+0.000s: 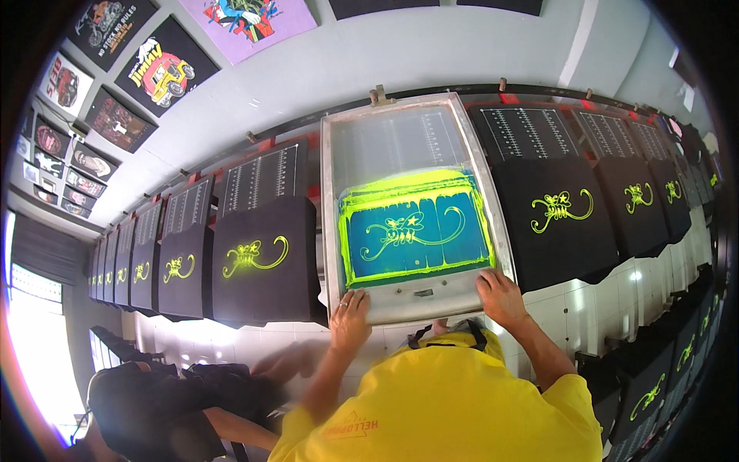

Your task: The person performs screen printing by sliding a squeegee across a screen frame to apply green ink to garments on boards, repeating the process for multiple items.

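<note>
A screen printing frame (493, 189) with a pale rim lies in front of me over one of the print boards. Bright yellow-green ink (404, 183) is smeared around its blue-green mesh (454, 250), where a curly line design shows. My left hand (350, 316) holds the frame's near left corner, fingers bent over the rim. At the near right corner my right hand (502, 296) grips the rim in the same way. Both thumbs are hard to make out. What lies beneath the frame is mostly hidden by it.
Black fabric pieces (265, 266) printed in yellow-green line the row to the left, with more black pieces (566, 223) to the right. A person in dark clothes (162, 408) is at the lower left. Another row of printed black pieces (650, 385) stands at the lower right.
</note>
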A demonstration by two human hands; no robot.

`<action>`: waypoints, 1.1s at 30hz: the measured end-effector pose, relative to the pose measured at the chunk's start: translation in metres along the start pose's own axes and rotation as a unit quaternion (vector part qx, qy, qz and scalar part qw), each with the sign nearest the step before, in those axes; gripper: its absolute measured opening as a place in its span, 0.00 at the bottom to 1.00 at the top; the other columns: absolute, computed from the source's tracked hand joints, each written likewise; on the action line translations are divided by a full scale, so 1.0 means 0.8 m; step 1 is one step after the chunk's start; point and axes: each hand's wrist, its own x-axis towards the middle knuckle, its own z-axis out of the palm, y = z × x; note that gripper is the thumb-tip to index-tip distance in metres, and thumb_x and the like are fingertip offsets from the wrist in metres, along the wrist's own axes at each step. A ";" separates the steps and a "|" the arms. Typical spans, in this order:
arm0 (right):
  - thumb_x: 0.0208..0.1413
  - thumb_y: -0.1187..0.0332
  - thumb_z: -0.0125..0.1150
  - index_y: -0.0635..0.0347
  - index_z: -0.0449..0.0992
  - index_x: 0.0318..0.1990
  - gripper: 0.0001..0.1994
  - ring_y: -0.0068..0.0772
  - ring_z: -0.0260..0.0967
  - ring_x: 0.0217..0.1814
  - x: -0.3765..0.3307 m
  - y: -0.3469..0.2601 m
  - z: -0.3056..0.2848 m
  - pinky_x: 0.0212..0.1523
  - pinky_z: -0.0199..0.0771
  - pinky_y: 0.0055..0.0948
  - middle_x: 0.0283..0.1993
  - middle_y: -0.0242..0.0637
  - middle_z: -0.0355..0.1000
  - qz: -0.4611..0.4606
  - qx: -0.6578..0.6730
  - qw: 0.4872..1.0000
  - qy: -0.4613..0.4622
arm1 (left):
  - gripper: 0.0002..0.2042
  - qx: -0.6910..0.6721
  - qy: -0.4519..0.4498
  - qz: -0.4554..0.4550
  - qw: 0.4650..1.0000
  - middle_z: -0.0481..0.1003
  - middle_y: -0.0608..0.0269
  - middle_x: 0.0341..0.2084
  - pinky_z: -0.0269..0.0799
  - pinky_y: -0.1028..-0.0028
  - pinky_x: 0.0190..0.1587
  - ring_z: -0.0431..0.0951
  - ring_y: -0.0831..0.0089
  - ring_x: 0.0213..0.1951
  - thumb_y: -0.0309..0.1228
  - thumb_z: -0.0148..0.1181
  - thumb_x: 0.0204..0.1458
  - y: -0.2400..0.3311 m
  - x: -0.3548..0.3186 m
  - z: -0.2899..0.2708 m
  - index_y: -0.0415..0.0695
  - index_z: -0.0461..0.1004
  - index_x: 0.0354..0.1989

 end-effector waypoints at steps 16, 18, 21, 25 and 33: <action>0.57 0.62 0.60 0.67 0.67 0.57 0.24 0.55 0.59 0.65 -0.010 0.033 -0.026 0.62 0.65 0.45 0.62 0.52 0.61 0.121 0.140 0.983 -0.010 | 0.27 -0.192 -0.058 -0.059 0.978 0.60 0.50 0.65 0.52 0.55 0.69 0.57 0.49 0.68 0.30 0.62 0.52 -0.005 -0.014 -0.025 0.38 0.64 0.61; 0.58 0.65 0.58 0.67 0.68 0.56 0.21 0.56 0.61 0.63 -0.015 0.055 -0.008 0.60 0.66 0.46 0.61 0.53 0.63 0.204 0.148 0.966 0.060 | 0.22 -0.138 0.054 -0.149 0.978 0.65 0.49 0.62 0.58 0.57 0.66 0.63 0.49 0.64 0.31 0.58 0.55 -0.040 -0.007 0.000 0.39 0.67 0.59; 0.60 0.71 0.54 0.68 0.70 0.54 0.16 0.59 0.68 0.55 -0.018 0.074 0.024 0.56 0.69 0.46 0.54 0.54 0.69 0.300 0.180 0.933 0.090 | 0.15 -0.115 0.127 -0.260 0.950 0.73 0.47 0.49 0.68 0.57 0.53 0.73 0.49 0.52 0.32 0.55 0.58 -0.108 -0.016 0.056 0.37 0.73 0.50; 0.60 0.73 0.54 0.68 0.72 0.53 0.14 0.50 0.74 0.47 -0.022 0.094 0.060 0.51 0.73 0.39 0.46 0.51 0.76 0.361 0.259 0.889 0.114 | 0.12 -0.145 0.081 -0.362 0.917 0.75 0.45 0.27 0.71 0.57 0.35 0.77 0.45 0.31 0.34 0.54 0.59 -0.125 -0.005 0.070 0.35 0.76 0.33; 0.57 0.75 0.56 0.70 0.77 0.43 0.09 0.38 0.76 0.43 -0.029 0.104 0.113 0.46 0.73 0.32 0.40 0.46 0.78 0.430 0.385 0.787 0.219 | 0.16 -0.162 0.120 -0.344 0.917 0.67 0.46 0.17 0.62 0.58 0.27 0.70 0.51 0.21 0.36 0.56 0.57 -0.132 0.005 0.064 0.34 0.71 0.23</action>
